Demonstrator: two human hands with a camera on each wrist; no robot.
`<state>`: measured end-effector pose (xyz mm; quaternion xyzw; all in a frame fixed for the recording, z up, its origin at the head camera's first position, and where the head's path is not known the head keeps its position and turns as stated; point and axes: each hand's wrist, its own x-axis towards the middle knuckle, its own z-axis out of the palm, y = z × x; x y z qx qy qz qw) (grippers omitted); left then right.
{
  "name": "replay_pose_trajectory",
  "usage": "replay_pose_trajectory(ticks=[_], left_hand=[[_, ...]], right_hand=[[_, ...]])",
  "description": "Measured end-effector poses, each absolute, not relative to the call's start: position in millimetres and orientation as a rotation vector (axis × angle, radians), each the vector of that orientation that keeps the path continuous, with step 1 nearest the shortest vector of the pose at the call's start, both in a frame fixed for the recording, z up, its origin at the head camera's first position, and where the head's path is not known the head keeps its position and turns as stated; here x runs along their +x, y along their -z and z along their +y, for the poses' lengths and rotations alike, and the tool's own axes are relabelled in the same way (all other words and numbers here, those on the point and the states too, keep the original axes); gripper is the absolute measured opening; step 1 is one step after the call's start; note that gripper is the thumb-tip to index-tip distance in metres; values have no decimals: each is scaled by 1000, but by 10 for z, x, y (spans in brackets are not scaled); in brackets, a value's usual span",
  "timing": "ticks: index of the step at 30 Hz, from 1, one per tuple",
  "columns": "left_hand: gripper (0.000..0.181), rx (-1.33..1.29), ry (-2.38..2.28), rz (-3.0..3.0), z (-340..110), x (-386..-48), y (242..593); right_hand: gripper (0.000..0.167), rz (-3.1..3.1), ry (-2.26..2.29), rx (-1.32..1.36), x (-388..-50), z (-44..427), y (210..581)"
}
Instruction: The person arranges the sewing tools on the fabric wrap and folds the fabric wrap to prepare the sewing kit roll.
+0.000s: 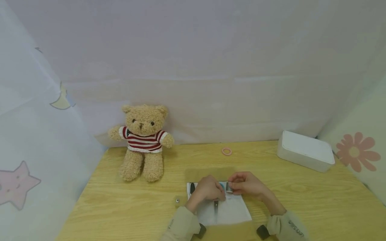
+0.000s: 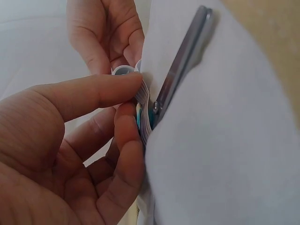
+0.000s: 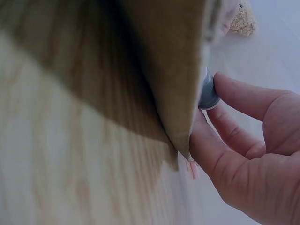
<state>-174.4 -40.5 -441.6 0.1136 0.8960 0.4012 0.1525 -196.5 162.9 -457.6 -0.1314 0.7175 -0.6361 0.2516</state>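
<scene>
Pinched between the left hand's thumb and fingers is a ribbed white elastic band, perhaps held so that it stays clear of the white cloth. Scissors lie close by the band, blades towards the person, which likely keeps their handles up by the elastic. Next, the right hand grips a grey spool at the cloth's upper right, seemingly to steady it; whether it touches the cloth, I can't tell.
</scene>
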Motion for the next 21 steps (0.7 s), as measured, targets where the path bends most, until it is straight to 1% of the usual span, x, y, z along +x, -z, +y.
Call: replay_pose_trajectory(ticks=[8,21], left_hand=[[7,354,-1125,2572,-415,-1740,4405],[11,410,-1142,2577,-422,-1736,4406]], right_hand=[[30,1996,1715,-356,-1942,1620,4591],[25,2067,1690,-318,-1944,1588,4633]])
